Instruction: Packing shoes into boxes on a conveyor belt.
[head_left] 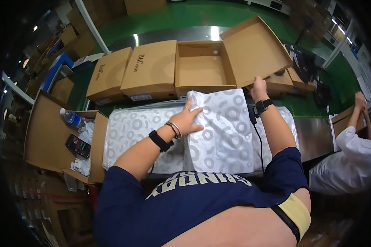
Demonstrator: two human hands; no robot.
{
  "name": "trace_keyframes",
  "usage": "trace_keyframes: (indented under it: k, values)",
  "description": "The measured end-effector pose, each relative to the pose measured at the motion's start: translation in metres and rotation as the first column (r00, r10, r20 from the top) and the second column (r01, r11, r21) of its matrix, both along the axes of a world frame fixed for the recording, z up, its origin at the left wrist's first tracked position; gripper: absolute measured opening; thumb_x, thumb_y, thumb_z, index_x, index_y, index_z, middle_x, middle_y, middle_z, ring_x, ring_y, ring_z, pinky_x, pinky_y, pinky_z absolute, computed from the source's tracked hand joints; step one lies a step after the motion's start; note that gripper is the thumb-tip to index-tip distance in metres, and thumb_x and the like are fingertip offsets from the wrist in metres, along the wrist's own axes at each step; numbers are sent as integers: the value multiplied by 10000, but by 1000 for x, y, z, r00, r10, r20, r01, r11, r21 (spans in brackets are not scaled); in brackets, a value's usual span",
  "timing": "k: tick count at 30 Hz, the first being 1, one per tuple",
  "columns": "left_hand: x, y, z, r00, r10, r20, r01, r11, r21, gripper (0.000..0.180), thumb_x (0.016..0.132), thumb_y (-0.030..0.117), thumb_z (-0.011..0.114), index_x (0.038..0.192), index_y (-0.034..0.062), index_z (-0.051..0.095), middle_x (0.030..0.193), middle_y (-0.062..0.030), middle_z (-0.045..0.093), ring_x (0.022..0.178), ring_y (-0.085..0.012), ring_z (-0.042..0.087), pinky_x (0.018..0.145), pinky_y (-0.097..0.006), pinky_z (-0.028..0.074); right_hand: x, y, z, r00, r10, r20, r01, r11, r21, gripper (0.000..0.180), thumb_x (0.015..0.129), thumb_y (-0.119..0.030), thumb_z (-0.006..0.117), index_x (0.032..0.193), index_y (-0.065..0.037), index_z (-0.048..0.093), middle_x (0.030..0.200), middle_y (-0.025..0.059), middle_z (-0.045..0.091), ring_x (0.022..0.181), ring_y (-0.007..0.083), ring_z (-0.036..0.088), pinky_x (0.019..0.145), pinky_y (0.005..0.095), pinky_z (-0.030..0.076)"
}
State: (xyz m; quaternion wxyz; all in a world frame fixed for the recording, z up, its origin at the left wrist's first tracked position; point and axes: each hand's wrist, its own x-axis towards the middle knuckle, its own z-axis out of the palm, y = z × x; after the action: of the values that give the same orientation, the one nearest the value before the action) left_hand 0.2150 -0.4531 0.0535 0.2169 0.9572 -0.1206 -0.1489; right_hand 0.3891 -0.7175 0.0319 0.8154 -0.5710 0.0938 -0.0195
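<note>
Two hands show: the left hand (189, 120) lies spread on the paper (224, 131), before the open box (202, 70); the right hand (259, 89) seems to pinch the lid (255, 49). Paper looks light, slippery, easily creased: take opposite edges; the lid seems stiff.

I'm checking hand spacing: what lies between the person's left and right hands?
In the head view, ring-patterned paper lies between the left hand and right hand.
</note>
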Motion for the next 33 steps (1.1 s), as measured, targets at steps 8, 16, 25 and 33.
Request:
trace_keyframes:
  k: [8, 16, 25, 33]
  values:
    - [-48, 0, -51, 948, 215, -234, -313, 763, -566, 869, 688, 366, 667, 1375, 165, 173, 1351, -353, 68, 1296, -404, 72, 1038, -366, 182, -152, -48, -5, 571, 681, -459, -800, 337, -497, 1030, 632, -430, 721, 1337, 7, 111, 1205, 165, 432, 1114, 228, 414, 916, 322, 366]
    - [-44, 24, 20, 952, 273, -140, -217, 275, -937, 823, 632, 58, 649, 1347, 60, 241, 1331, -122, 317, 1198, -212, 351, 995, -306, 278, -188, 10, 51, 743, 666, -64, -666, 728, -163, 779, 699, -241, 696, 1297, 2, 259, 1233, 113, 430, 1113, 191, 429, 946, 306, 339]
    - [200, 124, 31, 855, 70, -513, -507, -87, -857, 441, 778, 174, 571, 1175, 36, 438, 1067, -136, 555, 974, -231, 558, 788, -358, 493, 1, 123, 110, 934, 343, 98, -292, 894, -341, 346, 801, -126, 557, 1087, 42, 458, 957, 169, 591, 779, 201, 613, 684, 281, 511]
    - [150, 92, 21, 916, 275, -292, -392, 770, -504, 575, 813, 207, 555, 1316, 100, 299, 1051, -130, 567, 906, -218, 561, 730, -338, 475, -16, 137, 7, 682, 638, -357, -273, -231, -934, 495, 784, -440, 529, 1085, -47, 541, 1006, 188, 586, 978, 297, 546, 819, 388, 406]
